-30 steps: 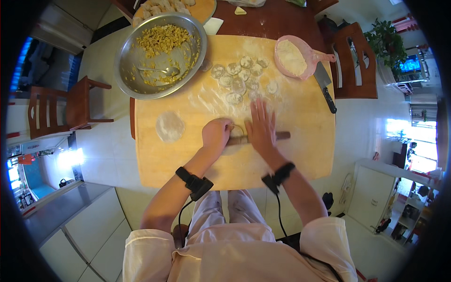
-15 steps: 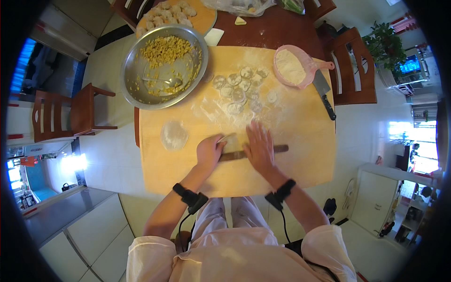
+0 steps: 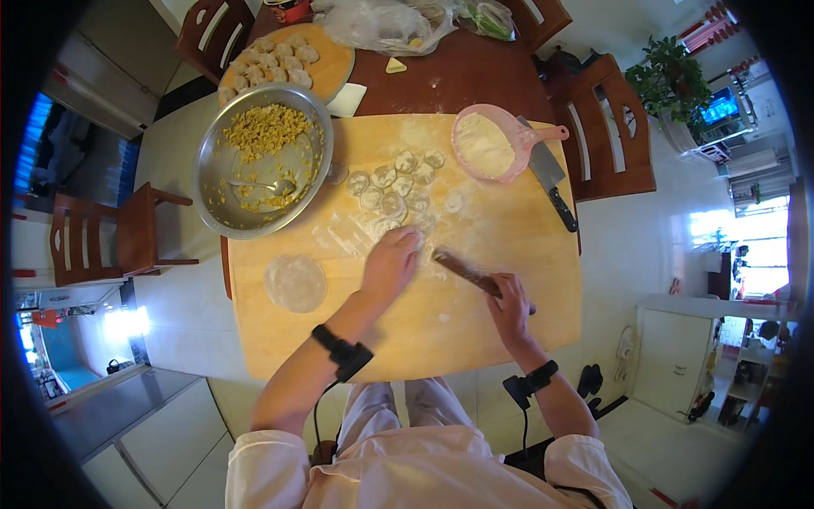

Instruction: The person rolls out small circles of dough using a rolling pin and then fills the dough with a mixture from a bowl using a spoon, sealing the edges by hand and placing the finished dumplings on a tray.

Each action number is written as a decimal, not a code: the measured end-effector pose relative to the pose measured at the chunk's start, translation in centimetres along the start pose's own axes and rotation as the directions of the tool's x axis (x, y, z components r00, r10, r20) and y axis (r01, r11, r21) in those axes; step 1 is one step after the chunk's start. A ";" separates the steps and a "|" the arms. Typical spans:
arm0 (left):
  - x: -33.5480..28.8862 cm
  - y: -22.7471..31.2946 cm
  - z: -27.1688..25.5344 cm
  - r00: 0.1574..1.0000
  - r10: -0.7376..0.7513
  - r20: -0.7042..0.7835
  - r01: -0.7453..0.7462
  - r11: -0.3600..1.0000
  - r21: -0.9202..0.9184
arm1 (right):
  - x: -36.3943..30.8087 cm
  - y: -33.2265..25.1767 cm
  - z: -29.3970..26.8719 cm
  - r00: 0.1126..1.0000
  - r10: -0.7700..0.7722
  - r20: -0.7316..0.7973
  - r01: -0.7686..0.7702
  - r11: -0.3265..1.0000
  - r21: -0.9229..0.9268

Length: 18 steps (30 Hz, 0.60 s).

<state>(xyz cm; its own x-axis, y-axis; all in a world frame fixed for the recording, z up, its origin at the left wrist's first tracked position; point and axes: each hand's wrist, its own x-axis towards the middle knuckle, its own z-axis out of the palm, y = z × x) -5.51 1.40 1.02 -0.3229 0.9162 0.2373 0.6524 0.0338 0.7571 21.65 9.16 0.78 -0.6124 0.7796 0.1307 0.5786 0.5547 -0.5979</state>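
Observation:
My left hand is closed at the near edge of a cluster of small floured dough pieces. Whatever its fingers pinch is hidden, though some white shows at the fingertips. Off to the right, my right hand grips one end of a dark wooden rolling pin, which slants up off to the left and is slightly blurred. A thin round dough wrapper lies flat at the left of the floured wooden board.
A steel bowl of yellowish filling with a spoon stands at the board's left corner. Behind it, a round board holds several dumplings. A pink scoop of flour and a cleaver lie far right. Plastic bags sit at the back.
My right hand has left the middle of the rolling pin and now holds its right end, the pin tilted. My left hand has moved from the wrapper by the pin up to the dough pieces.

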 end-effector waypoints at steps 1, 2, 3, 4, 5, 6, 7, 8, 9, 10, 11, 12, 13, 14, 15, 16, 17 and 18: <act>1.0 0.5 1.3 0.999 -0.048 -0.025 0.049 0.998 0.044 | 0.4 0.5 -0.9 0.997 0.067 -0.031 -0.066 0.997 0.027; 1.9 0.9 2.6 0.994 -0.091 -0.056 0.095 0.992 0.086 | 0.6 0.9 -1.7 0.995 0.091 -0.037 -0.090 0.995 0.035; 2.7 1.0 3.4 0.988 -0.130 -0.086 0.140 0.982 0.126 | 0.9 1.3 -2.2 0.995 0.090 -0.043 -0.089 0.996 0.023; 3.3 1.0 3.9 0.988 -0.128 -0.088 0.141 0.978 0.154 | 1.1 1.7 -2.6 0.993 0.106 -0.051 -0.105 0.994 0.015; 3.7 1.0 4.2 0.987 -0.162 -0.001 0.160 0.973 0.167 | 1.3 2.1 -2.9 0.989 0.138 -0.054 -0.138 0.990 0.005; 3.8 0.9 4.2 0.976 -0.202 0.085 0.184 0.966 0.182 | 1.5 2.4 -3.1 0.990 0.125 -0.061 -0.125 0.992 0.005; 3.7 0.8 4.1 0.955 -0.244 0.168 0.209 0.957 0.201 | 1.8 2.7 -3.1 0.990 0.127 -0.061 -0.127 0.992 0.004; 3.3 0.9 3.8 0.960 -0.184 0.213 0.138 0.968 0.212 | 2.1 3.0 -3.0 0.990 0.129 -0.061 -0.129 0.992 0.003; 2.6 1.0 3.4 0.958 -0.123 0.258 0.066 0.973 0.219 | 2.4 3.2 -2.9 0.992 0.115 -0.052 -0.115 0.993 0.010; 1.9 1.2 3.1 0.933 -0.098 0.345 0.014 0.971 0.239 | 2.8 3.4 -2.8 0.994 0.104 -0.044 -0.103 0.995 0.017; 1.3 1.4 2.9 0.972 -0.035 0.234 -0.016 0.977 0.213 | 3.3 3.5 -2.7 0.994 0.094 -0.052 -0.093 0.995 0.028; 0.8 1.7 2.8 0.987 -0.010 0.159 -0.023 0.979 0.204 | 3.7 3.6 -2.5 0.995 0.089 -0.044 -0.088 0.996 0.025; 0.5 1.7 2.9 0.997 -0.002 0.074 -0.013 0.980 0.198 | 4.3 3.6 -2.4 0.995 0.082 -0.049 -0.081 0.996 0.025; 0.4 1.8 3.2 0.998 0.002 0.062 -0.013 0.983 0.184 | 5.0 3.7 -2.2 0.993 0.118 -0.029 -0.118 0.993 0.020; 0.5 1.8 3.7 0.999 -0.010 0.043 0.002 0.985 0.170 | 5.7 3.8 -2.0 0.996 0.064 -0.062 -0.064 0.998 0.001; 0.6 1.7 4.1 1.000 0.002 0.018 -0.005 0.987 0.161 | 6.7 3.9 -1.8 0.996 0.054 -0.070 -0.056 0.998 -0.024; 0.8 1.4 4.4 0.998 -0.015 0.053 0.007 0.988 0.154 | 7.6 4.0 -1.6 0.996 0.045 -0.077 -0.049 0.998 -0.049; 1.0 1.1 4.6 0.996 -0.011 0.084 -0.002 0.988 0.154 | 8.6 4.3 -1.4 0.996 0.032 -0.084 -0.037 0.997 -0.060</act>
<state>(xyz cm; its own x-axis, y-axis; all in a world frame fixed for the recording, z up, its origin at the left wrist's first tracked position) -2.03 4.21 -0.71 -0.2711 0.9461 0.1770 0.7512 0.0930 0.6535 19.61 18.65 0.49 -0.5462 0.8186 0.1777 0.6323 0.5420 -0.5536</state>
